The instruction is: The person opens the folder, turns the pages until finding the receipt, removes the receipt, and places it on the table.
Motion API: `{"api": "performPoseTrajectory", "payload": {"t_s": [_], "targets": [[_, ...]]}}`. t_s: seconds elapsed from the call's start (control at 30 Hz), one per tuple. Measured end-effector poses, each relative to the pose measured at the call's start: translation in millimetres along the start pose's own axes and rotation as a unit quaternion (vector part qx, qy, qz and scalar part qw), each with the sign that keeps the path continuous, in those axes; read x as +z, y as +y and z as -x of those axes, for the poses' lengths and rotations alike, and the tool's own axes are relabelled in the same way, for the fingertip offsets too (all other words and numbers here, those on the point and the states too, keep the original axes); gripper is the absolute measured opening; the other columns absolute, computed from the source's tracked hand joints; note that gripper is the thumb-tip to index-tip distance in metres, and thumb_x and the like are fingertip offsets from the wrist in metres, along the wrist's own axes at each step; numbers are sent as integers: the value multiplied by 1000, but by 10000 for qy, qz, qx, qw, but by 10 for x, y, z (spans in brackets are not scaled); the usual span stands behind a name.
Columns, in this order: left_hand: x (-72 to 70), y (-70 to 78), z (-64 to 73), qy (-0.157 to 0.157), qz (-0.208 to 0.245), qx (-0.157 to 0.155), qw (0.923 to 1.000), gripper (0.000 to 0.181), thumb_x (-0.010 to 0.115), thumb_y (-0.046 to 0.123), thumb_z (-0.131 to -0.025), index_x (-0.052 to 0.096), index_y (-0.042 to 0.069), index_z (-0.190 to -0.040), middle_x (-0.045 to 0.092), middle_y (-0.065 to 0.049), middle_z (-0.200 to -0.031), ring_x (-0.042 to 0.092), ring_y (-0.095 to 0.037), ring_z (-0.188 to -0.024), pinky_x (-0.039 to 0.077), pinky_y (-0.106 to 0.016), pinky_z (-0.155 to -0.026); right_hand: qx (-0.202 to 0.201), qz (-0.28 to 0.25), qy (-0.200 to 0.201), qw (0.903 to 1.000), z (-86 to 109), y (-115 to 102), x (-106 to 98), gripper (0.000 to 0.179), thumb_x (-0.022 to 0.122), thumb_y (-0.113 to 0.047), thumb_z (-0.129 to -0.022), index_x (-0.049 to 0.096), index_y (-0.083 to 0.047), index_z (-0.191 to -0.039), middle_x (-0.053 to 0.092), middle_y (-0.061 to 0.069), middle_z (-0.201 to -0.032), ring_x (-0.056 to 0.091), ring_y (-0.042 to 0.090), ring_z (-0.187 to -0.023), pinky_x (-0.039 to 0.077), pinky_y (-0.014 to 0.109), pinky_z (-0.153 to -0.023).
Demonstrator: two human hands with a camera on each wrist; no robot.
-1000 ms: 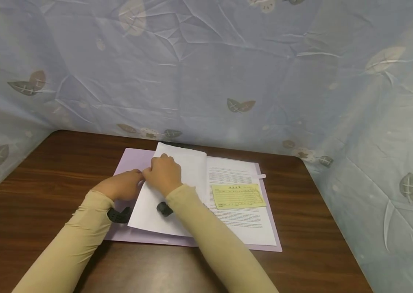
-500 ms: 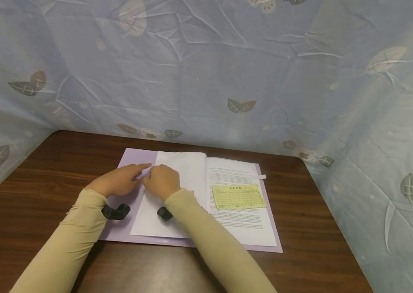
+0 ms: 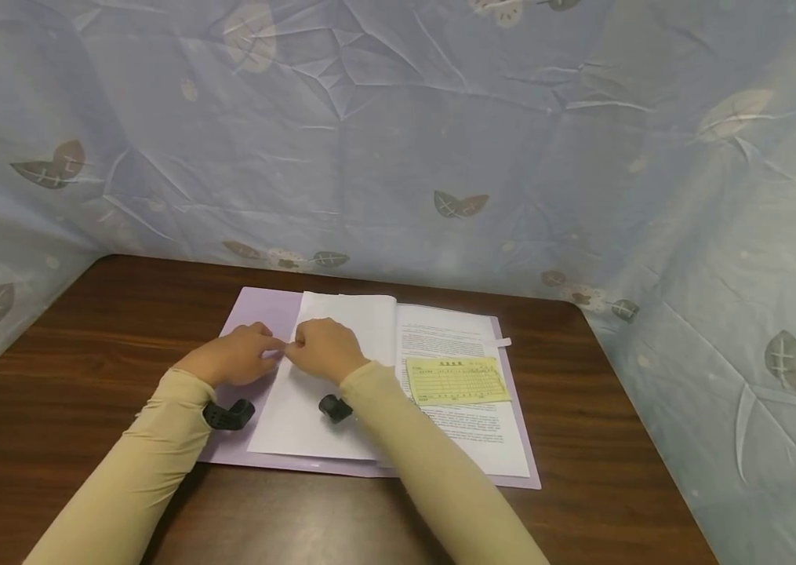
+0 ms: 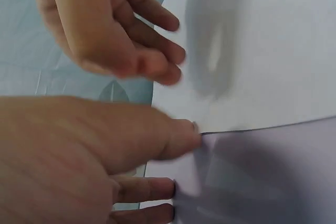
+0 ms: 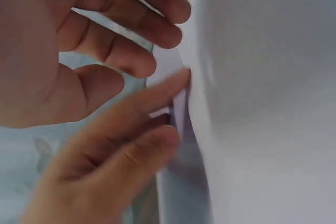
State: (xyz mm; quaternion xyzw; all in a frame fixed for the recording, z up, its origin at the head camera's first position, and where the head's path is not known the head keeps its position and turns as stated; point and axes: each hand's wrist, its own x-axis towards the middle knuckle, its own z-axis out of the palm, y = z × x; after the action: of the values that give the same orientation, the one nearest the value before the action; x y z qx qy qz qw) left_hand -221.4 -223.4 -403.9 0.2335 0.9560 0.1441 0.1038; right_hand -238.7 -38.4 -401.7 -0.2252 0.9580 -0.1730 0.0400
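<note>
A lilac folder (image 3: 228,451) lies spread on the table, with white sheets inside. One white page (image 3: 330,435), its visible face blank, is turned over to the left. My left hand (image 3: 235,357) is at that page's left edge; in the left wrist view a fingertip (image 4: 190,137) touches the edge, with the other fingers straighter over the lilac cover. My right hand (image 3: 327,349) is over the same page near the edge. The right wrist view shows its fingers (image 5: 123,17) loosely bent, thumb apart, nothing between them.
On the right, a printed sheet (image 3: 471,439) carries a yellow form slip (image 3: 457,380). A small white tab (image 3: 502,342) sticks out past the folder's right edge. Black wrist cameras (image 3: 230,416) sit under both wrists. A leaf-patterned cloth (image 3: 398,141) hangs behind the brown wooden table (image 3: 602,471).
The turned page has come down flatter onto the left side. My right hand has lowered with it from the upper part of the edge; my left fingers moved off and back to the edge.
</note>
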Motion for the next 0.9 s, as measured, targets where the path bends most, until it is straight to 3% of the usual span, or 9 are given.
{"api": "performPoseTrajectory", "payload": {"t_s": [0.17, 0.33, 0.57, 0.77, 0.9], "targets": [[38, 31, -6, -86, 228, -248, 9994, 61, 78, 44, -90, 67, 3, -135, 58, -26, -128, 54, -49, -122, 46, -64, -102, -23, -621, 174, 9979, 129, 218, -211, 18, 62, -30, -97, 70, -18, -86, 65, -8, -80, 57, 10, -73, 45, 26, -67], [66, 68, -15, -69, 312, -439, 9985, 69, 88, 42, -80, 66, 3, -132, 56, -27, -130, 52, -49, -123, 45, -67, -102, -19, -948, 511, 9942, 286, 525, -521, 18, 61, -29, -97, 71, -17, -88, 67, -5, -87, 59, 14, -82, 49, 30, -76], [51, 124, -9, -77, 295, -421, 9986, 72, 90, 39, -78, 63, 0, -131, 56, -29, -128, 52, -50, -121, 46, -67, -100, 45, -843, 994, 9915, 604, 1338, -838, 11, 62, -19, -96, 72, -15, -93, 67, -1, -90, 59, 17, -84, 50, 35, -79], [41, 143, 10, -193, 295, -453, 9983, 90, 88, 38, -81, 48, 1, -152, 50, -33, -136, 47, -52, -126, 43, -67, -104, 532, -675, 623, 9943, 913, 2141, -967, 22, 65, -19, -97, 73, -7, -114, 67, 6, -99, 59, 22, -89, 49, 39, -79], [43, 142, 15, -294, 256, -507, 9980, 86, 87, 40, -82, 51, 3, -150, 48, -35, -138, 45, -53, -128, 42, -68, -103, 887, -553, 125, 9944, 1110, 2520, -984, 31, 67, -20, -98, 70, -3, -124, 65, 9, -102, 58, 24, -91, 50, 39, -76]]}}
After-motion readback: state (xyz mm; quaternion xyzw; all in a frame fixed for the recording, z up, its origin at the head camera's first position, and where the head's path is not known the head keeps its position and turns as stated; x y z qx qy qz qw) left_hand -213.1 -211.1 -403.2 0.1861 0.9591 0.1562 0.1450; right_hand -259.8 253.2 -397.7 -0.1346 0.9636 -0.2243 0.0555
